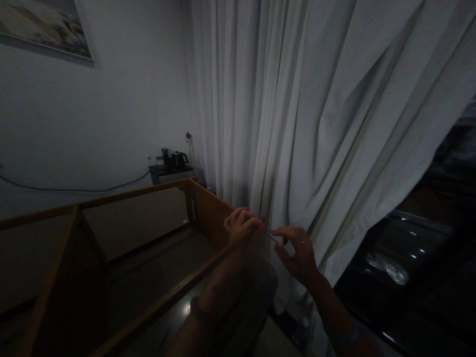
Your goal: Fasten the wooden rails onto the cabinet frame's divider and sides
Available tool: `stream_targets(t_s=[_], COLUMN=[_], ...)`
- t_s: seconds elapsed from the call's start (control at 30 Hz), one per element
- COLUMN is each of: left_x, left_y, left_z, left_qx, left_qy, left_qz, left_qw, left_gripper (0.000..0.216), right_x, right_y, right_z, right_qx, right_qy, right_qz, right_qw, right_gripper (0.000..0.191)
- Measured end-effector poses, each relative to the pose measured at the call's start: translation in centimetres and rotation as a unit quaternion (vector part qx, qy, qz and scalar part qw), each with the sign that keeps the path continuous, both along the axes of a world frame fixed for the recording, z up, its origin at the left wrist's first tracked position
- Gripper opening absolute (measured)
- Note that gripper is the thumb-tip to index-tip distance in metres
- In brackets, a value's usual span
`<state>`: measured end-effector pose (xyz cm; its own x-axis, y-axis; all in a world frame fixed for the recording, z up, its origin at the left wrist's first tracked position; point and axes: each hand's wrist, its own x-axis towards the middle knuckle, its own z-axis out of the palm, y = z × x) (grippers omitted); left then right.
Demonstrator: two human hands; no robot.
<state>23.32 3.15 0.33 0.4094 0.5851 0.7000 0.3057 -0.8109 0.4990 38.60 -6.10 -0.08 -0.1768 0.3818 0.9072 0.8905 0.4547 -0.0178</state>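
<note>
In dim light my left hand [242,225] rests curled on the top corner of a wooden frame [203,203], an open cabinet carcass lying on its side. My right hand [295,250] is just to its right, thumb and forefinger pinched on a small thin object I cannot make out, held at the frame's corner. A ring shows on one finger of the right hand. Both hands are in front of a long white curtain [316,114].
A side table [169,173] with a dark kettle [178,159] stands at the back wall. A cable [74,189] runs along the wall, and a picture [44,27] hangs top left. A dark glossy surface [401,258] lies at the right. My knee [256,287] is below the hands.
</note>
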Motion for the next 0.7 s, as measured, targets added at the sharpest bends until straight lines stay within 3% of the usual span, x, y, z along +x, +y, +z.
stream_targets(t_s=[0.13, 0.3, 0.4, 0.5, 0.7], left_x=[0.0, 0.0, 0.0, 0.0, 0.1], left_y=[-0.1, -0.2, -0.3, -0.3, -0.1], left_z=[0.1, 0.2, 0.3, 0.2, 0.1], left_qx=[0.005, -0.007, -0.006, -0.005, -0.005], left_qy=[-0.006, 0.007, 0.0, -0.001, 0.003], left_qz=[0.002, 0.013, 0.021, 0.018, 0.022], left_qw=[1.0, 1.0, 1.0, 1.0, 1.0], left_gripper=[0.019, 0.017, 0.018, 0.018, 0.016], right_x=[1.5, 1.5, 0.6, -1.0, -3.8], right_y=[0.3, 1.3, 1.9, 2.3, 2.2], right_z=[0.2, 0.2, -0.1, -0.7, -1.1], right_qx=[0.054, 0.088, 0.1, 0.089, 0.061], right_qy=[-0.142, -0.141, -0.068, 0.076, 0.245], right_qz=[0.004, 0.036, 0.07, 0.087, 0.03], right_qw=[0.988, 0.985, 0.99, 0.989, 0.967], right_gripper=[0.022, 0.023, 0.017, 0.022, 0.029])
